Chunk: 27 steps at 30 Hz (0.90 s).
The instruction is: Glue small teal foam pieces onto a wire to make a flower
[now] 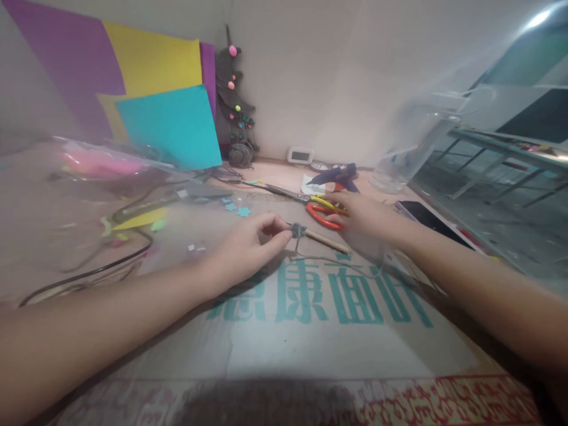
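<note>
Red-patterned pale border (479,393) of the table covering lies nearest to the camera, at six o'clock. At the centre of the clock is a small, dark grey, rough lump (298,230), just above the table; the left hand (255,242) has its thumb and forefinger pinched together on its left edge. Next to this lump, a thin, round, light wooden stick (328,241) extends toward four o'clock; whether the two are joined, I cannot tell. One thin greyish cord (319,258) runs from under the lump to the right. The right hand (355,213), at two o'clock, is closed on the handles of metal scissors with one orange-red and one yellow loop (326,218), and their blades point toward ten o'clock. Farther out, light blue flower-shaped cutouts (244,211) lie at ten o'clock, and a dark blue glue gun (337,174) at one o'clock. A white rectangular device with a grey display (300,155) stands at twelve o'clock, a flat black phone-like object (432,222) lies at three, and large green printed characters (332,293) are at five.
</note>
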Available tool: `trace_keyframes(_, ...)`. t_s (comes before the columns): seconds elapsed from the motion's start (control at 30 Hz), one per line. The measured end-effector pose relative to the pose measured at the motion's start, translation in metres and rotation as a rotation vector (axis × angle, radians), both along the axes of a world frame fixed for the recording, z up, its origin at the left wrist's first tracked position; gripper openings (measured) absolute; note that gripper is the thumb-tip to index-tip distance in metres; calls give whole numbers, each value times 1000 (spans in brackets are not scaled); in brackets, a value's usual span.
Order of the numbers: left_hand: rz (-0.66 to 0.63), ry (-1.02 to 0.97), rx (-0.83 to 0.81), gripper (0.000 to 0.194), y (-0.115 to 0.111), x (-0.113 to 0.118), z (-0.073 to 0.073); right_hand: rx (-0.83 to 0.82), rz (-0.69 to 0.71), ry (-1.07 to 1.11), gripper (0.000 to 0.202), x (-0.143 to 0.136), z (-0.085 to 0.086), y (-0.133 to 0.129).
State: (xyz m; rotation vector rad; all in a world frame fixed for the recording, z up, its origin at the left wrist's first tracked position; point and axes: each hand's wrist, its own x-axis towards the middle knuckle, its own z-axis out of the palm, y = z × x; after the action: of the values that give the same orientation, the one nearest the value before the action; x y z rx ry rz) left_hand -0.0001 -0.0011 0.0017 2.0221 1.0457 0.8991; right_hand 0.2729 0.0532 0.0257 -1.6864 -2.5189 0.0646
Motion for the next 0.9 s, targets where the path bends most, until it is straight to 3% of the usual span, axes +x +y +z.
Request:
trace_keyframes(0.2, 22, -24, -24, 19, 1, 0, -1, -201, -76, -131, 77, -17, 22, 16)
trace_keyframes(0.3, 26, -28, -49, 20, 1, 0, -1, -209, -67, -60, 75, -16, 25, 12)
trace_keyframes(0.5, 26, -29, -53, 21, 2, 1, 0, -225, -53, 352, 68, 0, 23, -18)
trace_keyframes(0.7, 15, -50, -76, 20, 3, 1, -3, -600, -100, 1025, 50, 10, 10, -34)
trace_keyframes(0.83, 14, -59, -61, 18, 4, 1, -5, -728, -65, 1172, 29, 12, 7, -30)
trace_keyframes(0.9, 10, -61, -63, 18, 4, 1, -6, -763, -17, 1183, 32, 11, 9, -29)
